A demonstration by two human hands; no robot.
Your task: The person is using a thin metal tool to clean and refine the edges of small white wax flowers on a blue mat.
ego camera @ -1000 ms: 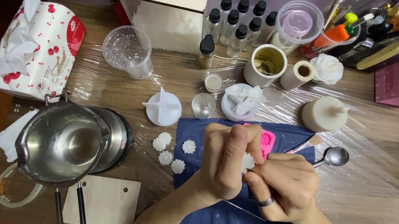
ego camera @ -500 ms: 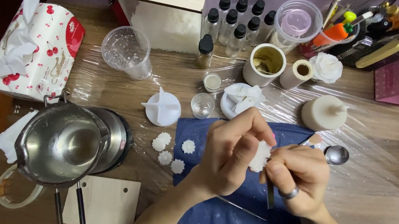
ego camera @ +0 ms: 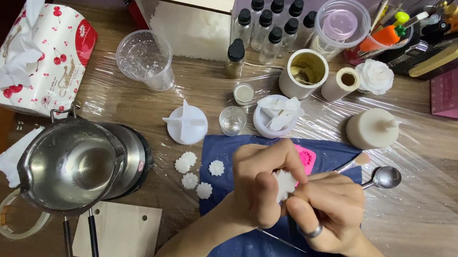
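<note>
My left hand and my right hand are pressed together over a dark blue cloth. Between their fingertips they pinch a small white flower-shaped wax piece. My right hand wears a ring. A pink mould peeks out behind my left hand's fingers. Several small white wax flowers lie to the left, on the cloth's edge and on the table. A thin metal pin lies on the cloth below my hands.
A steel pouring pot sits on a heater at left, above a wooden board. A metal spoon, a white candle, cups, small bottles, a tissue box and a tool holder ring the work area.
The white wax piece has come up out of the pink mould and now sits between the fingertips of both hands. My hands have drawn closer together.
</note>
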